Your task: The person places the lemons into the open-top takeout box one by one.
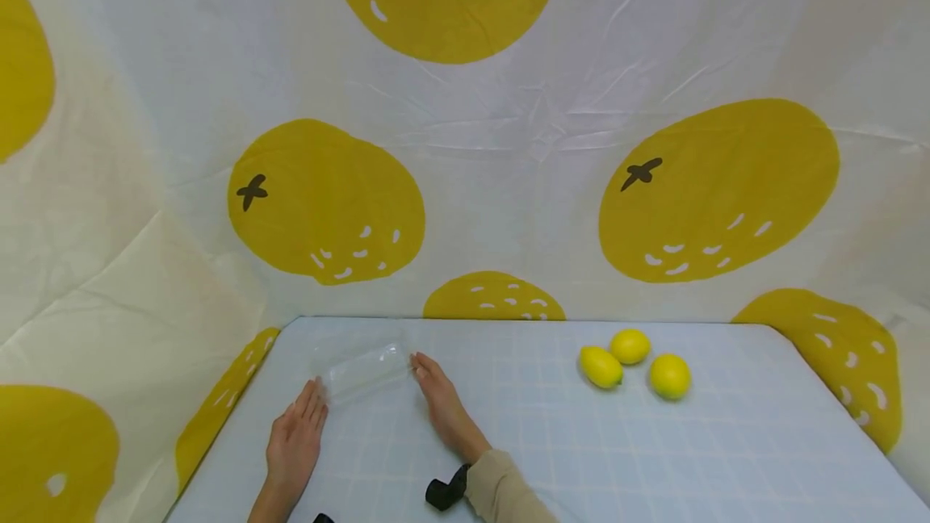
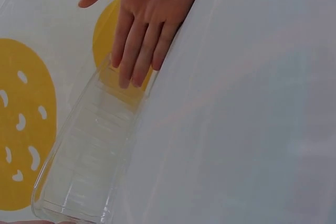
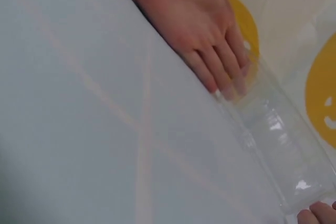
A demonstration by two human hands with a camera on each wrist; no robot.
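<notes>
A clear plastic container rests on the cloth at the left part of the table. At its left end my left hand touches it with straight fingers, thumb held apart in the left wrist view. My right hand touches the opposite end, its fingers straight too. In the left wrist view the container stretches away from the fingertips and looks see-through, with nothing visible inside. The right wrist view shows the same container beyond the fingertips of my right hand.
Three yellow lemons, a left one, a back one and a right one, lie on the right half of the table. A pale blue checked cloth covers the table. Lemon-printed fabric hangs behind and at the sides.
</notes>
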